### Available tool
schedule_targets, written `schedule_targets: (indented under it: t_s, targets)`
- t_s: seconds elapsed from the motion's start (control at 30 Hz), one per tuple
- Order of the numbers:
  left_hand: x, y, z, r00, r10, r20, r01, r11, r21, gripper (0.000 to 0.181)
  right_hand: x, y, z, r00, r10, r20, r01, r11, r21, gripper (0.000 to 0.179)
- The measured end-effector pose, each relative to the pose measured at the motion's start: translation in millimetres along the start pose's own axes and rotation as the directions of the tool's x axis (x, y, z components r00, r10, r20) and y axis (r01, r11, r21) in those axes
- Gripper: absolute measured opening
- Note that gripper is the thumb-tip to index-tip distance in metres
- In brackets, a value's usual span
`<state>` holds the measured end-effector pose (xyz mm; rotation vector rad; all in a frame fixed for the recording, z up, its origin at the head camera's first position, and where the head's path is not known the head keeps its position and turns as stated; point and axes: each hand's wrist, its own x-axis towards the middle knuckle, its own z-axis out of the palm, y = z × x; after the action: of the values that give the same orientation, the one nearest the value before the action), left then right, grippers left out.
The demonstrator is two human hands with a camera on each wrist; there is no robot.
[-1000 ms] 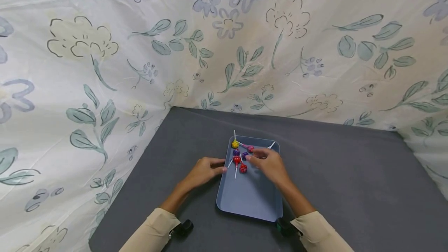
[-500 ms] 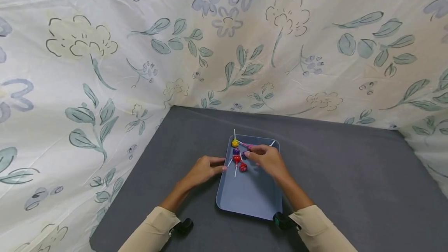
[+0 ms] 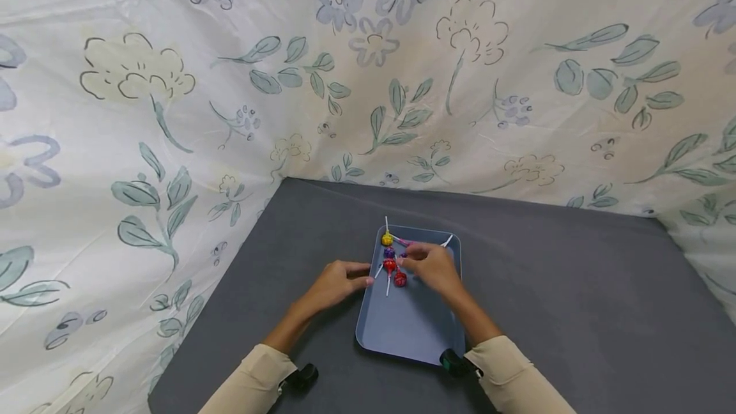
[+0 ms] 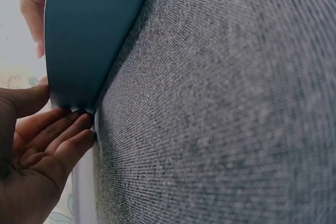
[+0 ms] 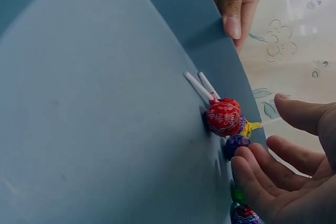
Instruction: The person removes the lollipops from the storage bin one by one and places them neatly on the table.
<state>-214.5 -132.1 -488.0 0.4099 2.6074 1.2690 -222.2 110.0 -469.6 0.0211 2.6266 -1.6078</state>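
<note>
A blue-grey tray (image 3: 397,331) holds several wrapped lollipops near its far left part. My left hand (image 3: 336,284) grips the tray's left wall, thumb over the rim and fingertips low on the outside in the left wrist view. My right hand (image 3: 434,268) hovers low over the lollipops, fingers loosely bent and thumb apart. In the right wrist view its fingertips are right at a purple lollipop (image 5: 236,146). Beside that are a red lollipop (image 5: 223,118) and a yellow wrapper (image 5: 252,128). The right hand partly hides the pink lollipop (image 3: 404,242) in the head view.
A yellow lollipop (image 3: 387,239) lies in the far left corner, its stick over the rim. White sticks (image 3: 447,241) show at the far right corner. The tray sits on a dark grey cloth (image 3: 552,299); a flowered curtain (image 3: 368,82) stands behind and at the left.
My right hand has shifted a little left and toward me over the lollipops, covering more of the pink and purple ones. The left hand stays at the tray's wall.
</note>
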Motion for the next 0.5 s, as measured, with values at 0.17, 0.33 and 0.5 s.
schedule_targets:
  t_s: [0.17,0.33,0.5]
  targets:
    - [-0.9,-0.8,-0.5,1.0,0.023,0.008,-0.023,0.999,-0.023,0.044,1.9,3.6,4.8,1.0,-0.029,-0.012,0.028,0.998,-0.05,0.031]
    - [0.3,-3.2,-0.6,0.999,0.037,0.007,-0.037,0.999,-0.028,0.044,3.5,3.4,7.5,1.0,-0.03,-0.009,0.029,0.997,-0.069,0.031]
    - [0.2,-4.1,-1.1,0.999,0.051,0.009,-0.051,0.999,-0.016,0.044,3.0,1.8,8.5,1.0,-0.031,0.006,0.031,0.994,-0.104,0.03]
